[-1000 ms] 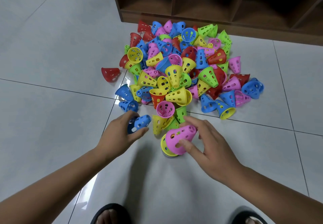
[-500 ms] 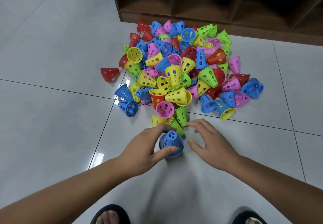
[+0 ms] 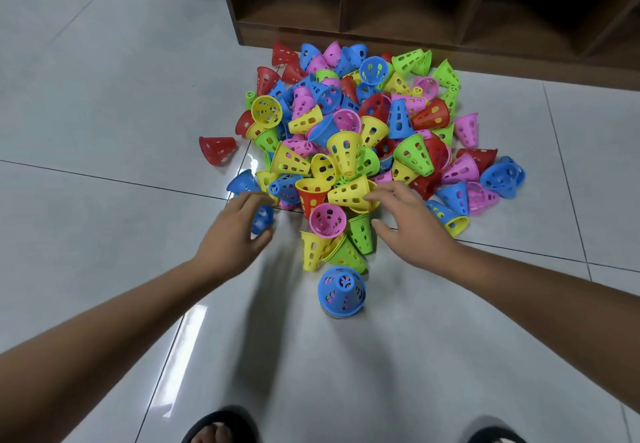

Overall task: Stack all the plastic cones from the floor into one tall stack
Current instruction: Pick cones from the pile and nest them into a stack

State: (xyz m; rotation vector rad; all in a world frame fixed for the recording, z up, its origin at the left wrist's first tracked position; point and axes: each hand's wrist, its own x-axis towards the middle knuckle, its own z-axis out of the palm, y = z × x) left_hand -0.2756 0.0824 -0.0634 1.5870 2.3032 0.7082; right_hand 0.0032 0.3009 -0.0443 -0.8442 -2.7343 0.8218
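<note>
A short stack of cones topped by a blue cone (image 3: 341, 290) stands upright on the floor tile in front of me. Behind it lies a big loose pile of perforated plastic cones (image 3: 363, 131) in red, blue, pink, yellow and green. My left hand (image 3: 239, 231) is at the pile's near left edge, with fingers and thumb curled round a small blue cone (image 3: 262, 219) on the floor. My right hand (image 3: 405, 224) reaches into the pile's near side. Its straight fingers touch a yellow cone (image 3: 349, 193) lying on its side.
A dark wooden shelf unit (image 3: 415, 20) stands on the floor right behind the pile. One red cone (image 3: 218, 150) lies apart at the left. Grey tiles stretch out to the left and right. My two sandalled feet (image 3: 218, 430) are at the bottom edge.
My left hand has let go of the blue cone on top of the stack and moved up-left to another blue cone. My right hand has moved from the stack forward to the pile.
</note>
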